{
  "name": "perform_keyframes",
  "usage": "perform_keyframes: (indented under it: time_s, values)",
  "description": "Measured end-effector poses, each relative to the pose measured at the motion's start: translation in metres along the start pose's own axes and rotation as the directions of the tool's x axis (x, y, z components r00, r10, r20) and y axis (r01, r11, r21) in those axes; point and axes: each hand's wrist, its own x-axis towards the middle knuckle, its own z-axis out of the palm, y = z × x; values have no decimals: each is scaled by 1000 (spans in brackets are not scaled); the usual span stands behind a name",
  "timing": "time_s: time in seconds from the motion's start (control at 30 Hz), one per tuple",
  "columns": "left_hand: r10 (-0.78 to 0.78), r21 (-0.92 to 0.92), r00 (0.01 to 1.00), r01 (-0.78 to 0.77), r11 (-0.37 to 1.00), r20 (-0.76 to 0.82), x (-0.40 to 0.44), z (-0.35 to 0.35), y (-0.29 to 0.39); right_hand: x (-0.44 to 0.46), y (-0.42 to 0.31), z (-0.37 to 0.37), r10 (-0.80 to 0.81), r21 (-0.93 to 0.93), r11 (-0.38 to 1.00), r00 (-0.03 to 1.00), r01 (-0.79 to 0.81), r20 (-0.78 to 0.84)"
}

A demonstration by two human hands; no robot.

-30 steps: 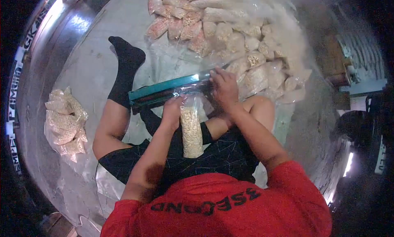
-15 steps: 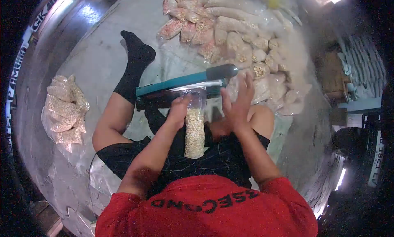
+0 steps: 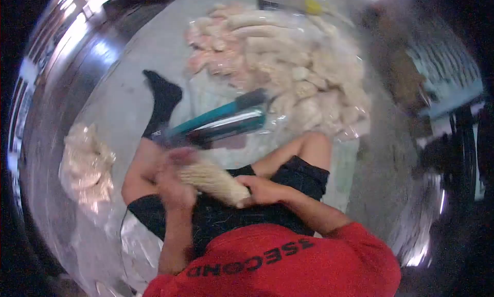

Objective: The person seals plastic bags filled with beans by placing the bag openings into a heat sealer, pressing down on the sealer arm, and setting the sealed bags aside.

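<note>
From where I stood, the person in the red shirt [image 3: 288,258] sat on the floor with a filled plastic bag [image 3: 213,181] in the middle of the frame, tilted above the dark shorts [image 3: 221,222]. The left hand [image 3: 176,186] was blurred, but its fingers seemed curled round the bag's upper-left end. The right hand [image 3: 261,190] met the lower-right end, thumb along the edge; its other fingers were hidden, so I couldn't tell how firmly they gripped.

A teal bag sealer [image 3: 210,117] lay above centre, just beyond the bag and apart from both hands. More bags were heaped at upper centre and right, in a large pile [image 3: 301,73], and a smaller pile [image 3: 87,168] lay at the left of the frame, beyond the bent knee.

I took the step in hand to be handling that single bag between both hands, away from the sealer. The next move, I judged, called for support at both ends, since so soft and full a bag could sag or slip from a loose hold.
</note>
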Motion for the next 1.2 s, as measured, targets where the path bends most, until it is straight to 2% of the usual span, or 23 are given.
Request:
perform_keyframes:
  time_s: [0.1,0.17,0.27,0.3,0.33,0.4,0.43,0.47,0.5,0.53,0.6,0.63,0.67,0.7,0.73,0.77,0.8,0.83,0.9,0.93,1.07,1.13,1.2]
  values:
    - [-207,-367,966,138,920,-155,-29,-2,-3,-8,-51,6,312,119,936,938,-331,150]
    - [-488,-392,873,446,805,-10,-63,-16,-26,-18,-83,20,57,257,964,997,-69,54]
    - [-530,-192,839,503,842,-126,-57,-82,-33,-27,-101,20,56,140,987,981,-83,183]
    - [-302,170,940,328,929,-160,-55,-67,-9,-29,-98,10,-11,123,992,980,-14,199]
    - [-208,5,952,214,977,-225,-43,-83,11,-31,-93,-4,-77,98,994,973,57,219]
    - [201,508,941,-38,860,-271,-26,-62,88,-31,-64,-43,107,5,994,980,-108,-167]
    - [213,414,918,-59,908,-335,-8,-65,125,-29,-38,-69,290,-90,932,870,-351,-398]
    - [219,319,889,-88,944,-402,6,-65,157,-30,2,-91,64,-365,810,689,-458,-722]
    - [524,546,794,-302,781,-309,17,-51,175,-33,28,-125,195,-312,655,552,-688,-810]
    - [659,707,702,-320,630,-270,30,-57,186,-55,-4,-135,22,-452,585,570,-673,-821]
    - [814,969,548,-25,247,-194,58,-109,201,-43,101,-177,146,-553,283,605,-784,-783]
    - [841,975,540,186,-119,0,74,-147,197,-48,158,-177,-326,-751,132,687,-647,-649]
    - [732,527,632,545,-652,254,84,-184,188,-29,130,-182,43,-558,247,585,-792,-810]
    - [564,-149,729,653,-742,388,91,-210,169,-15,71,-184,271,-475,378,585,-795,-764]
    - [715,381,643,610,-694,273,83,-187,146,-15,105,-185,139,-538,381,622,-751,-770]
    - [846,913,532,339,-228,14,76,-149,109,-20,123,-195,127,-535,399,623,-744,-772]
    - [858,989,492,103,110,-147,67,-116,80,-25,142,-204,115,-532,417,624,-737,-773]
    - [830,967,523,-39,252,-196,54,-87,51,-25,137,-208,229,-474,440,605,-763,-763]
    - [443,912,863,50,406,-245,10,-10,28,-40,127,-194,55,-396,620,542,-677,-839]
    - [599,955,798,-125,269,-65,13,-22,-20,-44,120,-190,-61,-298,784,410,-545,-910]
    - [284,895,903,-388,220,321,-14,41,-78,-52,92,-199,130,81,940,128,-332,-983]
    - [55,821,888,-443,361,456,-8,68,-88,-69,94,-218,-337,-401,786,217,-471,-916]
    - [-127,790,865,-373,486,486,-2,95,-99,-60,36,-194,-359,-372,859,104,-353,-927]
